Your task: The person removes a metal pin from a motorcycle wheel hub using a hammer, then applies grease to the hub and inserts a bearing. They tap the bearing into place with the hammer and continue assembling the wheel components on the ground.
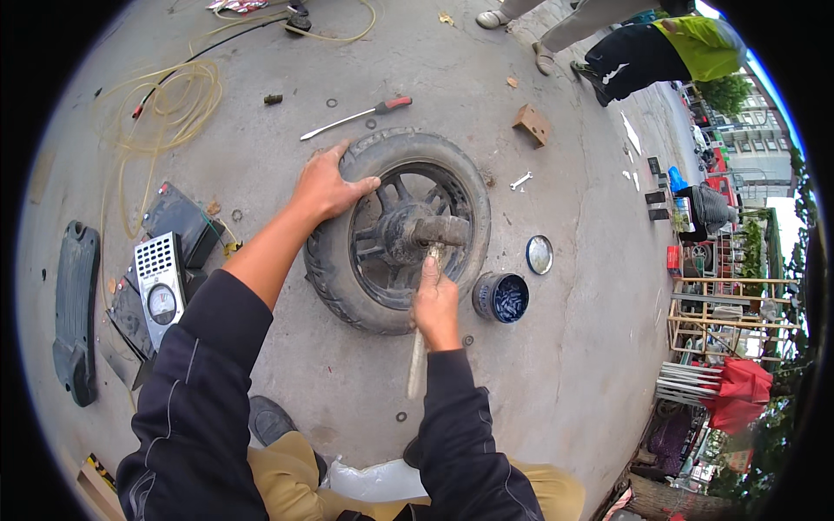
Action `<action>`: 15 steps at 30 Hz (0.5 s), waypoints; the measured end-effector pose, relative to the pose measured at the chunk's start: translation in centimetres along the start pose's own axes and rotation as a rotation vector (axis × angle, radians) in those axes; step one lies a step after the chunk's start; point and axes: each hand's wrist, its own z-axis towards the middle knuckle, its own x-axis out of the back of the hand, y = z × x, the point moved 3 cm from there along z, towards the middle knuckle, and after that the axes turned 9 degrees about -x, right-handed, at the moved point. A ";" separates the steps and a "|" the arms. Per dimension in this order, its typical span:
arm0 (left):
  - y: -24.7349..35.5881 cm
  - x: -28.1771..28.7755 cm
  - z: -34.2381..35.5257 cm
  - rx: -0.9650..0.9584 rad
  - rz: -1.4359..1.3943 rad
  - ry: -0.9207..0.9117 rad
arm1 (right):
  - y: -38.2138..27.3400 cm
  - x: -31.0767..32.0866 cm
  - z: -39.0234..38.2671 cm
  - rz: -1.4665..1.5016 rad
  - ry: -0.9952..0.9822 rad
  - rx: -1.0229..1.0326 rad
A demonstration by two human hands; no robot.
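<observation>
"Where's the wheel (395, 239)?"

"Flat on the grey concrete (599, 252). The left hand (328, 185) is spread over its tyre's (400, 146) upper-left edge. The right hand (435, 308) is wrapped round a hammer (441, 230), the head over the hub (401, 227); whether they touch, I can't tell."

"Any room around it?"

"A screwdriver (356, 118) lies near the far edge; a tin (486, 298) stands just beside the right one. Concrete stretches on rightward to a wooden frame (730, 300). Leftward, a gap reaches the silver dial box (160, 291)."

"What's in the tin?"

"Dark blue stuff, top open. A round lid (539, 255) lies nearby."
</observation>
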 end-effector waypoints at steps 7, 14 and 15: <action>0.3 0.1 -0.4 0.010 0.026 0.051 | -0.9 -0.8 1.1 -0.034 0.202 0.208; -0.3 0.4 -0.3 0.031 -0.027 0.007 | -0.7 0.1 0.4 0.317 0.229 -0.018; -0.2 0.4 -0.3 0.037 -0.017 -0.023 | -0.7 0.0 0.1 0.299 0.185 0.003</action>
